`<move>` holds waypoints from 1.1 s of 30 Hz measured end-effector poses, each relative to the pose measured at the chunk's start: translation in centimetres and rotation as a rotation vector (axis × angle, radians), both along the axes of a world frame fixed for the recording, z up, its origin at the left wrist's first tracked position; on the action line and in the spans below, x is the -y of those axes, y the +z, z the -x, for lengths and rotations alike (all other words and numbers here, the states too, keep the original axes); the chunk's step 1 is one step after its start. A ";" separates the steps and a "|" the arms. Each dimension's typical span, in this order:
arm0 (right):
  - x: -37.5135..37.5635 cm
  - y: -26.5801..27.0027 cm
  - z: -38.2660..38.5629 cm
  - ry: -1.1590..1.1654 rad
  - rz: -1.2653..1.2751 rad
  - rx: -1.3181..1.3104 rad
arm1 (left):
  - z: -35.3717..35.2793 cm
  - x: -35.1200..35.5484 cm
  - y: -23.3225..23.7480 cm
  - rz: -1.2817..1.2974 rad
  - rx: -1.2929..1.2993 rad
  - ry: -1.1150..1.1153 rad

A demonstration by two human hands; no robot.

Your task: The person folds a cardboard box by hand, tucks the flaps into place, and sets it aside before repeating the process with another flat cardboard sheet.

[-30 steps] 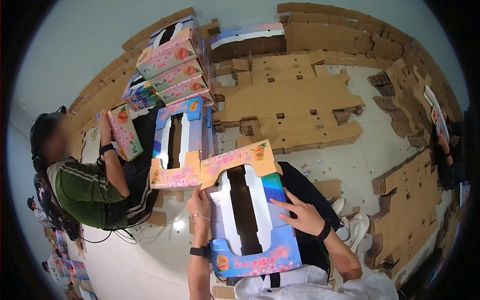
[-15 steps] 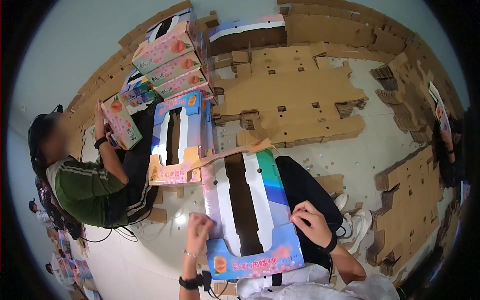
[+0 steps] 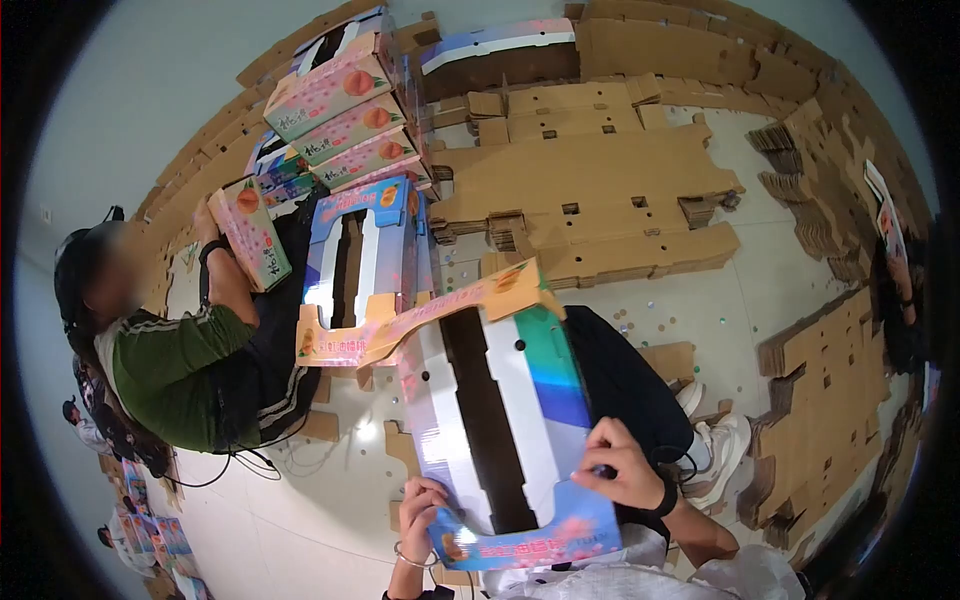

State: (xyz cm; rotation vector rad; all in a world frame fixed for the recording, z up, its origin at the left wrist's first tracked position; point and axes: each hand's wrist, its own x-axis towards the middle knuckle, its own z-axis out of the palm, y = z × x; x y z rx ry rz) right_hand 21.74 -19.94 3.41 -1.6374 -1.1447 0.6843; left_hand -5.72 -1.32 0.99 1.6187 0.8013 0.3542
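Note:
A printed cardboard fruit box [image 3: 575, 515], blue and pink at the near end with green and blue on its right side, rests over my lap. White inner flaps flank a long dark slot down its middle. Its orange far end panel [image 3: 480, 305] stands up at a slant. My left hand [image 3: 420, 515] is closed around the near left corner, fingers curled over the edge. At the near right side, my right hand [image 3: 622, 468] grips the box wall, with the thumb over the edge.
A similar box [image 3: 352, 265] stands just beyond mine, beside stacked peach boxes [image 3: 345, 115]. Piles of flat brown cardboard [image 3: 590, 185] cover the floor ahead and to the right [image 3: 825, 400]. A co-worker [image 3: 170, 370] sits at left holding a peach box [image 3: 252, 235].
My left hand has come down onto the box's near left corner, and my right hand has shifted slightly nearer. The box's far panel has tilted up, showing its print. The co-worker's box has moved slightly right.

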 end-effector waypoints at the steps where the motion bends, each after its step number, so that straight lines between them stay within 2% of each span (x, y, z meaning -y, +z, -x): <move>1: 0.4 -0.4 -0.5 -0.038 -0.047 -0.038 | -0.5 0.2 0.1 0.085 0.049 -0.027; 3: 1.3 -0.7 -1.6 -0.131 -0.099 -0.233 | -2.1 0.7 0.9 0.121 0.080 -0.118; 5: 2.4 -0.8 -2.6 -0.131 -0.080 -0.422 | -3.6 0.4 2.2 0.124 -0.001 -0.215; 7: 2.9 -1.1 -2.8 -0.100 -0.091 -0.445 | -3.7 -0.6 1.2 0.088 0.008 -0.294; 9: 3.2 -1.9 -2.2 -0.237 -0.125 -0.701 | -3.3 -1.3 0.9 0.049 0.006 -0.371; 11: 3.3 -1.3 -2.4 -0.188 -0.172 -0.757 | -2.6 -1.5 0.8 0.121 0.007 -0.239; 12: 3.4 -1.0 -2.6 -0.136 -0.214 -0.813 | -2.3 -1.2 0.4 0.138 0.104 -0.060; 13: 3.3 -0.9 -3.2 -0.138 -0.215 -0.816 | -1.8 -1.5 0.3 0.138 0.100 -0.062; 15: 2.9 -0.5 -5.3 0.066 -0.063 -0.496 | -1.3 -2.5 1.1 0.596 0.445 0.072; 16: 2.6 -1.0 -5.9 0.029 -0.025 -0.412 | -1.6 -2.9 1.5 0.676 0.517 0.035; 17: 2.0 -0.5 -6.5 0.011 -0.004 -0.142 | -2.2 -3.0 2.0 0.674 0.519 0.036; 19: 0.8 1.6 -7.5 0.036 0.242 -0.239 | -3.8 -2.6 3.8 0.412 -0.150 0.195; 20: -0.2 2.8 -7.9 0.036 0.241 -0.240 | -3.4 -3.0 3.2 0.443 -0.076 0.071; 21: -1.2 3.8 -8.3 0.079 0.406 -0.099 | -3.7 -3.0 3.0 0.443 -0.077 0.071; 22: -1.7 4.4 -8.3 0.124 0.570 0.046 | -4.4 -2.8 2.8 0.176 -0.121 0.029; 23: -1.7 3.9 -8.1 0.125 0.568 0.050 | -5.0 -2.6 2.7 -0.092 -0.161 -0.012; 24: -1.7 3.1 -8.0 0.017 0.469 0.271 | -5.6 -2.4 2.9 -0.092 -0.157 -0.010; 25: -1.8 2.8 -7.9 -0.090 0.364 0.490 | -6.1 -2.2 3.3 -0.339 -0.252 -0.074; 26: -1.8 2.9 -8.2 -0.098 0.408 0.409 | -6.3 -2.0 3.5 -0.585 -0.344 -0.138; 27: -1.6 3.0 -8.2 -0.099 0.409 0.412 | -5.9 -1.9 2.8 -0.585 -0.340 -0.138; 29: -1.3 2.7 -8.3 -0.206 0.310 0.475 | -4.4 -2.1 0.8 -0.344 -0.269 -0.102; 30: -1.3 2.5 -8.4 -0.208 0.310 0.477 | -4.3 -2.4 1.3 -0.345 -0.266 -0.104; 32: -0.9 2.3 -8.6 -0.162 0.376 0.597 | -3.8 -2.6 3.3 0.158 -0.164 0.055; 33: -0.9 2.5 -8.8 -0.168 0.378 0.597 | -3.3 -2.8 3.9 0.158 -0.163 0.048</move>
